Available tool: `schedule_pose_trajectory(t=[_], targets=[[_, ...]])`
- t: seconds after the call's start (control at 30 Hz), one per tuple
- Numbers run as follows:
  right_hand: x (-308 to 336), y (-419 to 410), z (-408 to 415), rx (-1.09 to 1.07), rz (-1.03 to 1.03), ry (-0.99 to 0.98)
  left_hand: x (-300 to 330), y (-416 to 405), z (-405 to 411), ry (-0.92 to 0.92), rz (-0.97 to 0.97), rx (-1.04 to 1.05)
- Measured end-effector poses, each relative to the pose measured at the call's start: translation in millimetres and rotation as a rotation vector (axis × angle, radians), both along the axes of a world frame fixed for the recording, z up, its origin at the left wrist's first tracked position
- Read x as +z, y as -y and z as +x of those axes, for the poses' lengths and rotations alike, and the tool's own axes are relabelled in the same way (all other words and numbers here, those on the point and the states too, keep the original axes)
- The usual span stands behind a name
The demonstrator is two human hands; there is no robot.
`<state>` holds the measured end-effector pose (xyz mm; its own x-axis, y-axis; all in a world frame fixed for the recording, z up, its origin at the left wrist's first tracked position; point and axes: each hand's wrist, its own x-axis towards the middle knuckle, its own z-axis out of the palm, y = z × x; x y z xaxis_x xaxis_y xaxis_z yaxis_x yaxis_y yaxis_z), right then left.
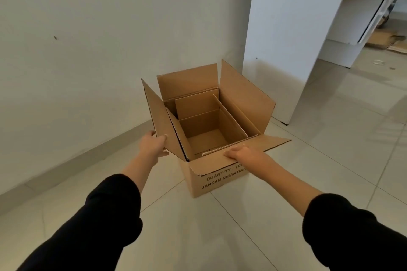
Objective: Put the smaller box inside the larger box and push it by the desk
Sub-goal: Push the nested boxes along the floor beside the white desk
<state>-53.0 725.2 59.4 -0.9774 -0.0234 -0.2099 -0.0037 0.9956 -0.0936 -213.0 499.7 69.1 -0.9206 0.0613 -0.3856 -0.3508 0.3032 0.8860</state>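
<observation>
A larger brown cardboard box [218,180] stands on the tiled floor with its four flaps spread open and black print on its near side. Inside it sits the smaller open box [209,125], its flaps upright, empty within. My left hand [154,143] grips the lower edge of the larger box's left flap. My right hand [240,153] lies flat on the near flap, fingers apart, pressing on it. The white desk [297,28] stands just beyond the box to the right, its side panel a short gap from the box.
A pale wall [88,39] with a skirting board runs along the left behind the box. Flattened cardboard sheets [387,39] lie on the floor under the desk's far side. A small ring of tape [379,62] lies on the tiles at the right.
</observation>
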Motion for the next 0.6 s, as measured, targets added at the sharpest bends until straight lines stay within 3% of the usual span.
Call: schedule_pose_trajectory(t=[0.47,0.6], targets=[[45.0,-65.6,-90.6,-0.035,0.191,0.175,3.6,-58.7,-50.5,-0.002,0.094,-0.039],[57.2,-77.3,-103.6,-0.033,0.176,0.245,4.7,-67.5,-45.9,-0.02,-0.008,-0.09]])
